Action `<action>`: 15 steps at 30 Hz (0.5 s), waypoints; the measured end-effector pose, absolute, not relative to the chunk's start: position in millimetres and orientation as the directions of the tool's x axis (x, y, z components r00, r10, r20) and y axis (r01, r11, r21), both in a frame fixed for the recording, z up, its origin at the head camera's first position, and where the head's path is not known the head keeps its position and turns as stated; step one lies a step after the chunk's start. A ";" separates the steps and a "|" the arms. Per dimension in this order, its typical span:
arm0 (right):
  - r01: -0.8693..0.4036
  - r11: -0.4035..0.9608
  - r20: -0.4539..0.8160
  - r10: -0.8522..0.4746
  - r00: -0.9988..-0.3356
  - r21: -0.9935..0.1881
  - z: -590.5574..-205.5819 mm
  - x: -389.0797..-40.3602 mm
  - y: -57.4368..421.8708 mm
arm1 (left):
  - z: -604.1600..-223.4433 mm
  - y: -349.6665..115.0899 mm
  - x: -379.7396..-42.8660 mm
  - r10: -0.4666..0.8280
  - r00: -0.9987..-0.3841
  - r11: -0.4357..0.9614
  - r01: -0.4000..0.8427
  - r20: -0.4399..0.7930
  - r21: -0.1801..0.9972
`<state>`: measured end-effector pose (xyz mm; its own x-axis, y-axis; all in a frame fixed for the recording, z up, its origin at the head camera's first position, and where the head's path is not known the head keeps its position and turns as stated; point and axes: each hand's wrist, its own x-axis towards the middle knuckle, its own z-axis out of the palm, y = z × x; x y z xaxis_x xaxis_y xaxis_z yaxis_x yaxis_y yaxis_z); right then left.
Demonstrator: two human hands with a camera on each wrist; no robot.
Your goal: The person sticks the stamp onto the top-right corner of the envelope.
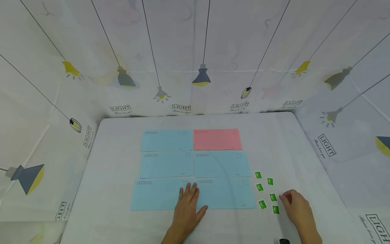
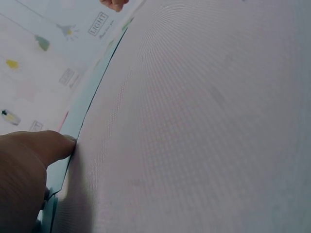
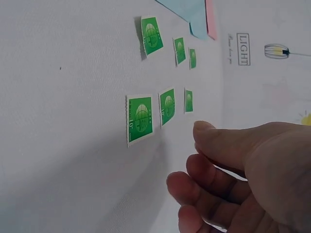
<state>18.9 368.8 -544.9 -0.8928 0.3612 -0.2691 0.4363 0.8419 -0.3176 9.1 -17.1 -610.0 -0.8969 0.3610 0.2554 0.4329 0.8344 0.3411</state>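
Note:
My left hand [image 1: 187, 206] lies with straight fingers across the seam between the two nearest blue envelopes, the left one [image 1: 158, 196] and the right one [image 1: 226, 195]. In the left wrist view the thumb [image 2: 53, 145] rests at an envelope's edge [image 2: 92, 92]. To the right, my right hand [image 1: 297, 206] hovers beside several green postage stamps, closest to one stamp [image 1: 273, 197]. Its thumb and loosely bent fingers hold nothing visible. The right wrist view shows the stamps lying apart, with a large globe-printed stamp [image 3: 140, 119] left of the right hand [image 3: 243, 174].
Further back lie more blue envelopes, such as one at the middle left [image 1: 167, 165], and a pink envelope [image 1: 217, 139] at the far right of the rows. A small black object [image 1: 284, 241] sits at the front edge. Lamp-printed cloth [image 1: 182, 51] surrounds the white table [image 1: 115, 135].

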 end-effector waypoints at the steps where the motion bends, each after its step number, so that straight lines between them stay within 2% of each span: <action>1: 0.438 0.841 -0.286 0.356 -0.890 -0.316 -544.9 20.5 369.9 | -610.0 -16.9 9.0 0.362 -0.896 0.835 0.434 0.257 0.339; 10: 0.430 0.840 -0.440 0.266 -0.858 -0.331 -544.4 28.9 370.7 | -610.2 -15.9 8.5 0.359 -0.900 0.832 0.428 0.247 0.352; 15: 0.460 0.821 -0.497 0.259 -0.828 -0.337 -548.6 29.9 369.1 | -611.9 -15.5 9.8 0.354 -0.906 0.831 0.419 0.231 0.367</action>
